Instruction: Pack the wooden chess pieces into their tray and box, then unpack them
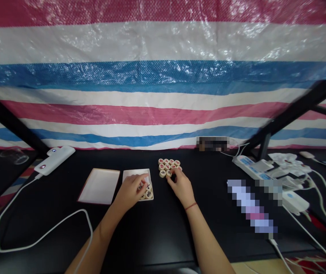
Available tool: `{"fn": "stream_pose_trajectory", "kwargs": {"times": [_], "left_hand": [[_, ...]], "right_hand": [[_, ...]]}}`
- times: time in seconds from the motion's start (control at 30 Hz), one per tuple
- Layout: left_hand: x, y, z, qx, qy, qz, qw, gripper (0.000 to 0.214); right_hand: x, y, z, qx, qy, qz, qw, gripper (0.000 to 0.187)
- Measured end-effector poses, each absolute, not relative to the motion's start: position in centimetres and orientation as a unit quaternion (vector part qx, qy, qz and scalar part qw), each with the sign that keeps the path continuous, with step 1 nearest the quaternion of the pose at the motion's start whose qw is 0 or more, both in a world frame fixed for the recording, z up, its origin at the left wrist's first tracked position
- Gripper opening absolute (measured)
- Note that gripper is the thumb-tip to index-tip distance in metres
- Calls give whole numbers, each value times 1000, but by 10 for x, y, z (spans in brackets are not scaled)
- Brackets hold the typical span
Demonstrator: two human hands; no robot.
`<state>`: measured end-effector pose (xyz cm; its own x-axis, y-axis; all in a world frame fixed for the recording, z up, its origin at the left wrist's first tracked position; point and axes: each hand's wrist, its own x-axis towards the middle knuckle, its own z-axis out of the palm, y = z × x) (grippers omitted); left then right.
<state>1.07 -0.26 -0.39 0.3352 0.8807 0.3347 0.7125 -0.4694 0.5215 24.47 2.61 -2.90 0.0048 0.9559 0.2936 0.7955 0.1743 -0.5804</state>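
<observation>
Several round wooden Chinese chess pieces (167,164) with red characters lie in a tight cluster on the black table. My right hand (180,185) is at the cluster's near edge, its fingertips against the pieces. Whether it grips one, I cannot tell. My left hand (130,192) hovers low over a shallow white tray (131,174), close to several pieces (149,194) lying in it. The hand hides part of the tray and whatever lies beneath it. A second white tray (99,186) with a dark red rim lies to the left, apart from both hands.
A white power bank (54,160) with a looping white cable lies at left, beside a clear glass (13,156). A power strip (251,167) and tangled white cables fill the right. A striped tarpaulin (163,76) hangs behind the black table.
</observation>
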Motion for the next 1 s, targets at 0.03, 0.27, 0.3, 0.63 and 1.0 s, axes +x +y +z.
{"fn": "stream_pose_trajectory", "kwargs": {"times": [0.03,0.27,0.3,0.63,1.0], "left_hand": [[10,-2,-4,804,501,293,132,28],[14,-3,-3,794,571,205,32,23],[15,-4,-2,795,579,181,28,24],[16,-13,4,807,581,95,43,25],[-5,-6,0,811,558,146,96,24]], "right_hand": [[245,26,-28,-629,-694,122,328,10],[228,16,-12,-576,-685,159,417,20],[222,13,-10,-553,-700,194,408,22],[190,0,-17,-477,-783,273,291,32],[190,1,-16,-483,-779,266,298,31]]}}
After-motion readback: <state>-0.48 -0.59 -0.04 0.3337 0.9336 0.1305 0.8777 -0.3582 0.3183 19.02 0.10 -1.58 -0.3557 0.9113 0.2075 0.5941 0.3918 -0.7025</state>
